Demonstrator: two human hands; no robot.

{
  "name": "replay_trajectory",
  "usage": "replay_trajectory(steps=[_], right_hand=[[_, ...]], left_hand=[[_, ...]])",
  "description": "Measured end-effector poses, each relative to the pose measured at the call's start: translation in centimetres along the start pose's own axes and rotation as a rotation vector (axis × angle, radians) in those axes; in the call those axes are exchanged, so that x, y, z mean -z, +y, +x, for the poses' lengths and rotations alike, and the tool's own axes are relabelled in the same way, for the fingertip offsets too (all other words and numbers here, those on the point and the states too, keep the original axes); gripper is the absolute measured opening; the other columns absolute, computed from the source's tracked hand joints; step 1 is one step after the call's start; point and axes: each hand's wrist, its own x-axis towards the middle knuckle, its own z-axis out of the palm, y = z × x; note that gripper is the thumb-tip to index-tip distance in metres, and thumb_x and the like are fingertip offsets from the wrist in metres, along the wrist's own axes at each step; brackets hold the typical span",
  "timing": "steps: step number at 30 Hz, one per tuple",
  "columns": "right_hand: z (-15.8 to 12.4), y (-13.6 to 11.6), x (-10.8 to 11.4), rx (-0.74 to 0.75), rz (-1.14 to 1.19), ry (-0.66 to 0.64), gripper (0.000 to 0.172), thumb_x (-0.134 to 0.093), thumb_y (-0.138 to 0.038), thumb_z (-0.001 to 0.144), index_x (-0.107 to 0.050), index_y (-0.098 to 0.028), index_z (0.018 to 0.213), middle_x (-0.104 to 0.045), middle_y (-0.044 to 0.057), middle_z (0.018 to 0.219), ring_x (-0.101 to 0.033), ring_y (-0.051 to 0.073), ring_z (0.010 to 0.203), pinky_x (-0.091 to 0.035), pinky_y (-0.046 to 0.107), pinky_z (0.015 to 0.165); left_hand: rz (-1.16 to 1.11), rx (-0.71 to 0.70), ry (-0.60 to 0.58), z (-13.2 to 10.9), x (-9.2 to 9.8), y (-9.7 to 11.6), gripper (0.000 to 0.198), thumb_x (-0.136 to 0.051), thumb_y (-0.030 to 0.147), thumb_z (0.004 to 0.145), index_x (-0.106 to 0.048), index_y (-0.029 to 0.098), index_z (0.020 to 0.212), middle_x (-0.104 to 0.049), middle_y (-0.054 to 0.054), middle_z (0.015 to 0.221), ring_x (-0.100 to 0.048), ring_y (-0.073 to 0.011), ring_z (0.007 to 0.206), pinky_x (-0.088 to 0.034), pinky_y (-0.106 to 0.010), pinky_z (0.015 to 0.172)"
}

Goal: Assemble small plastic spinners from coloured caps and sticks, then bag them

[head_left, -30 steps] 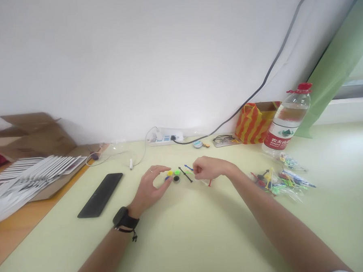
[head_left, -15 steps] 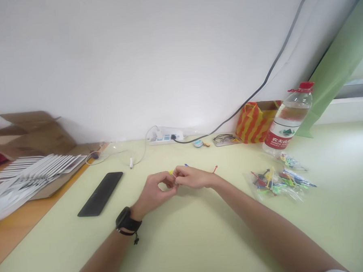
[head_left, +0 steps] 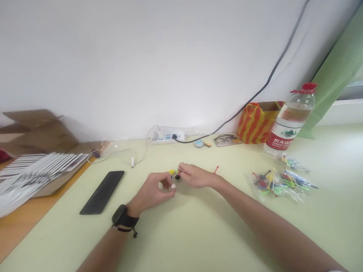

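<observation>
My left hand, a dark watch on its wrist, pinches a small white piece between thumb and index finger. Just to the right, my right hand has its fingers pressed together. A thin pale bit seems to show at those fingertips, too small to name. Right beside them is a small round black piece; whether the fingers touch it I cannot tell. Small yellow and green pieces lie behind the hands. A small red arrow shows beyond my right wrist, partly hidden.
Clear bags of colourful plastic pieces lie at right, before a large water bottle and a striped bag. A black flat object lies left. At the wall are a power strip and glasses.
My hands have drawn apart a little at the fingertips. The white piece in my left hand and the black round piece now show between them. The view has shifted slightly.
</observation>
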Motion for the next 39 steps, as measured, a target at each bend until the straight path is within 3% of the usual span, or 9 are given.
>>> replay_trajectory(steps=[5,9,16,23,26,28,32,35,39], right_hand=[[-0.6,1.0,2.4,-0.089,-0.156,0.03,0.01,-0.059,-0.018,0.084,-0.058,-0.02,0.094,-0.064,0.011,0.106,-0.059,0.022,0.085,-0.037,0.028,0.064],[-1.9,1.8,5.2,-0.096,-0.203,-0.001,0.016,-0.06,-0.013,0.081,-0.064,-0.021,0.095,-0.065,0.009,0.108,-0.062,0.021,0.085,-0.04,0.028,0.064],[-3.9,3.2,8.9,-0.238,-0.322,-0.245,0.023,-0.076,-0.013,0.065,-0.071,-0.024,0.084,-0.071,0.003,0.096,-0.064,0.02,0.079,-0.039,0.026,0.058],[-3.4,3.1,8.7,-0.347,-0.337,-0.336,0.019,-0.073,-0.01,0.063,-0.068,-0.02,0.078,-0.073,0.003,0.086,-0.066,0.02,0.076,-0.041,0.026,0.059],[-3.6,3.0,9.0,-0.347,-0.339,-0.332,0.019,-0.075,-0.013,0.064,-0.065,-0.02,0.079,-0.073,0.004,0.086,-0.066,0.021,0.078,-0.041,0.027,0.059],[-3.6,2.7,9.1,-0.308,-0.29,-0.315,0.014,-0.072,-0.019,0.073,-0.063,-0.02,0.083,-0.073,0.004,0.089,-0.067,0.02,0.078,-0.042,0.026,0.06],[-3.1,1.3,7.7,-0.116,0.058,-0.223,0.008,-0.062,-0.023,0.088,-0.055,-0.021,0.091,-0.073,0.004,0.093,-0.067,0.015,0.072,-0.047,0.024,0.063],[-2.0,0.0,5.5,0.001,0.348,-0.16,0.008,-0.058,-0.023,0.092,-0.051,-0.022,0.095,-0.069,0.0,0.083,-0.065,0.014,0.067,-0.05,0.025,0.064],[-0.9,-1.3,2.6,0.007,0.499,-0.097,0.01,-0.055,-0.014,0.088,-0.052,-0.021,0.095,-0.067,-0.001,0.083,-0.062,0.012,0.07,-0.047,0.024,0.064]], left_hand=[[0.097,0.082,-0.115,-0.1,1.7,-1.3,0.003,-0.072,0.026,0.078,-0.074,0.024,0.076,-0.071,0.002,0.068,-0.063,-0.0146,0.064,-0.045,-0.024,0.059],[0.126,0.112,-0.14,-0.1,2.8,-2.3,0.01,-0.075,0.035,0.078,-0.079,0.026,0.078,-0.071,0.001,0.066,-0.06,-0.0144,0.059,-0.042,-0.024,0.055],[0.117,0.122,-0.072,0.0,2.8,-2.9,0.014,-0.075,0.038,0.08,-0.079,0.025,0.084,-0.076,0.0,0.081,-0.06,-0.0161,0.069,-0.045,-0.025,0.062],[0.128,0.173,-0.051,0.2,2.2,-2.5,0.021,-0.079,0.043,0.079,-0.078,0.024,0.087,-0.074,0.001,0.082,-0.056,-0.0144,0.07,-0.041,-0.026,0.064],[0.152,0.149,0.039,0.2,2.1,-2.0,0.025,-0.078,0.047,0.08,-0.077,0.023,0.087,-0.073,0.001,0.08,-0.056,-0.0145,0.068,-0.042,-0.027,0.064],[0.151,0.12,0.14,0.2,1.9,-1.5,0.024,-0.074,0.046,0.085,-0.076,0.023,0.087,-0.073,0.0,0.081,-0.057,-0.0142,0.068,-0.043,-0.027,0.064],[0.115,0.02,0.289,0.2,0.8,-0.1,0.017,-0.072,0.038,0.09,-0.074,0.023,0.098,-0.074,-0.001,0.09,-0.062,-0.0149,0.076,-0.049,-0.027,0.069],[0.05,-0.055,0.256,0.2,-0.4,0.7,0.024,-0.072,0.033,0.09,-0.071,0.025,0.113,-0.075,-0.002,0.102,-0.066,-0.0158,0.085,-0.053,-0.029,0.081],[-0.034,-0.123,0.224,0.2,-1.7,1.0,0.028,-0.07,0.028,0.092,-0.068,0.025,0.12,-0.074,-0.004,0.113,-0.068,-0.018,0.097,-0.054,-0.031,0.09]])
